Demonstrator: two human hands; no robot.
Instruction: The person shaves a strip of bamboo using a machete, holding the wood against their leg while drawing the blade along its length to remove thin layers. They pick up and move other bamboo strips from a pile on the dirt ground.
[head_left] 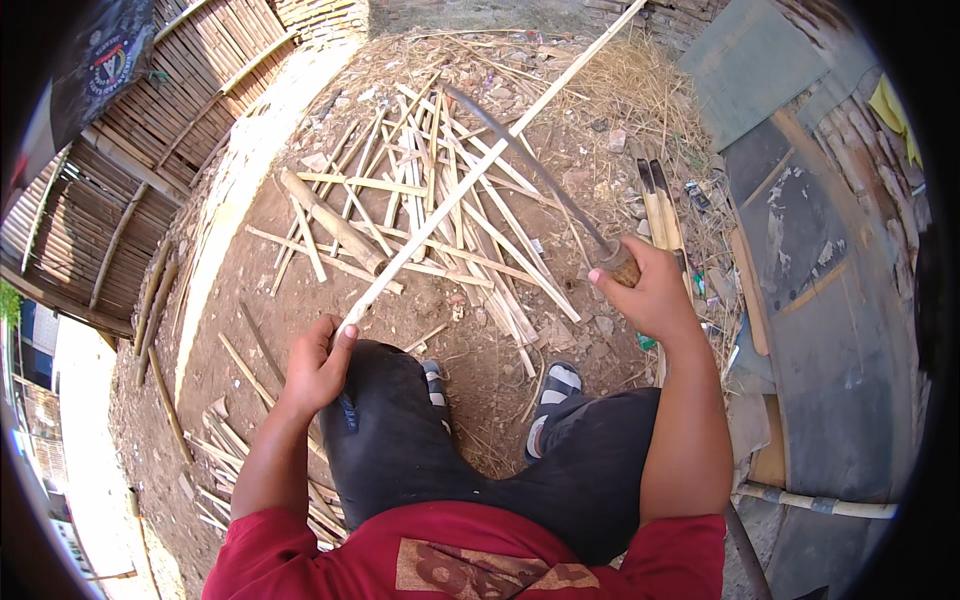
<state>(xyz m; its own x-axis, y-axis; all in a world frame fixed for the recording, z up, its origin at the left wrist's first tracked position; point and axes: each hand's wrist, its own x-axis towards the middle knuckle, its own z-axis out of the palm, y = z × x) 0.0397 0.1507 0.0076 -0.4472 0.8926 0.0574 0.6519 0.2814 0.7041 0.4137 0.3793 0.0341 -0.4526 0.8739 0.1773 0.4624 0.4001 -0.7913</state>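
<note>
My left hand (320, 360) grips the near end of a long pale bamboo strip (425, 237), just above my left knee. The strip slants up and away to the far right. In my right hand (650, 293) is the wooden handle of a long machete (562, 194), its dark narrow blade curving at the tip. The blade points to the far left and crosses the strip in view; I cannot tell whether they touch. Past my feet lies a heap of split bamboo strips (500, 235), with a thick bamboo pole piece (332, 222) on its left side.
More bamboo strips (225, 450) lie by my left side. Split bamboo pieces (660, 215) stand out beyond my right hand. Dark sheets (830, 350) line the right side. A slatted bamboo wall (190, 110) rises at the far left. Dry straw (640, 90) covers ground at the back.
</note>
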